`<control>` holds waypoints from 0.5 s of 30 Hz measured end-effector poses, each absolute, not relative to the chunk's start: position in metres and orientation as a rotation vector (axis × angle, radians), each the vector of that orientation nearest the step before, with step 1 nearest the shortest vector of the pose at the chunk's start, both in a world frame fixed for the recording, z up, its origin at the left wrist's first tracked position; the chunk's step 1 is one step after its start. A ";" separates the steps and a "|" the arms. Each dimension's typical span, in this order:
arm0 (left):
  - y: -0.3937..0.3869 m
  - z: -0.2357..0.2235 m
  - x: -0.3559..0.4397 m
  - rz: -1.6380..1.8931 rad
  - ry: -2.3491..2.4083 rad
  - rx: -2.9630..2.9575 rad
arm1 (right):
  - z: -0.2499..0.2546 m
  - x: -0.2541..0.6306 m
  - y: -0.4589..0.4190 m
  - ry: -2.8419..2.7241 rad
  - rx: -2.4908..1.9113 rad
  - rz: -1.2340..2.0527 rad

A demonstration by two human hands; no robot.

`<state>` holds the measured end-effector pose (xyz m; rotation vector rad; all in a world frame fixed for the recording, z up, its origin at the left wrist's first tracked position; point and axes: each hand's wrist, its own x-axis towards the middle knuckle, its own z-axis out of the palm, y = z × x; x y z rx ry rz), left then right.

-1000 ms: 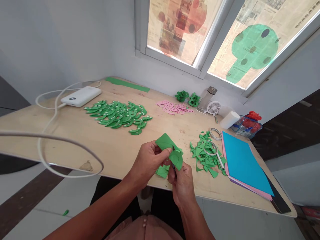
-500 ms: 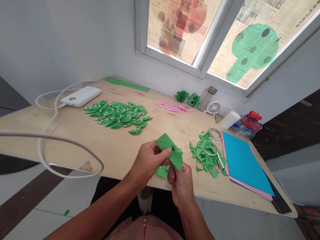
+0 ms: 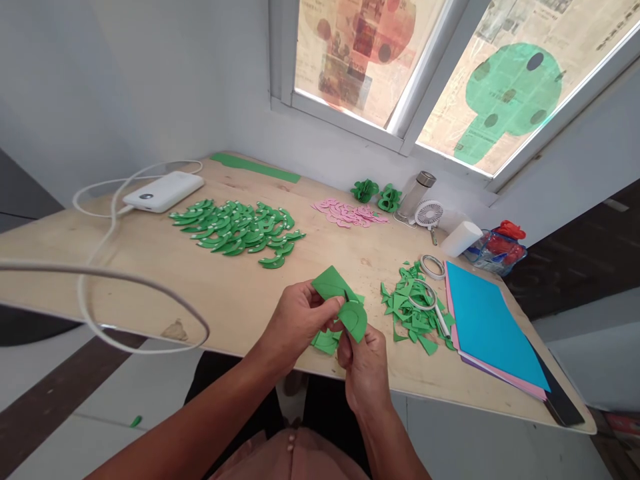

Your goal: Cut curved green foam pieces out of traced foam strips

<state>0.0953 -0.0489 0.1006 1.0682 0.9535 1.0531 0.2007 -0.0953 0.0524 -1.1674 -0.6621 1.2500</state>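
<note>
My left hand (image 3: 299, 320) pinches a piece of green paper (image 3: 330, 283) with curved lines drawn on it. A rounded flap of that paper hangs over my right hand (image 3: 366, 363), which is closed around a pair of scissors. Only the dark blade tip (image 3: 346, 295) shows against the paper; the handles are hidden in my fingers. Beneath my hands, more green paper pieces (image 3: 327, 342) lie at the table's front edge. To the right is a pile of green paper scraps (image 3: 413, 320) with a magnifying glass (image 3: 423, 295) on it.
Green curved cutouts (image 3: 240, 227) and pink cutouts (image 3: 350, 213) lie beyond my hands. A white power bank (image 3: 165, 191) with a looping cable stands left. Rightward are a tape roll (image 3: 433, 267), blue paper sheets (image 3: 493, 327), a small fan (image 3: 429, 213) and a bottle (image 3: 418, 193).
The rounded green flap has turned slightly and shows more of its face. Both hands keep nearly the same place and grip; the whole view has shifted a little.
</note>
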 end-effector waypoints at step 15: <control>-0.049 0.102 0.095 1.040 0.962 1.031 | 0.050 0.196 -0.097 -0.606 -1.157 1.242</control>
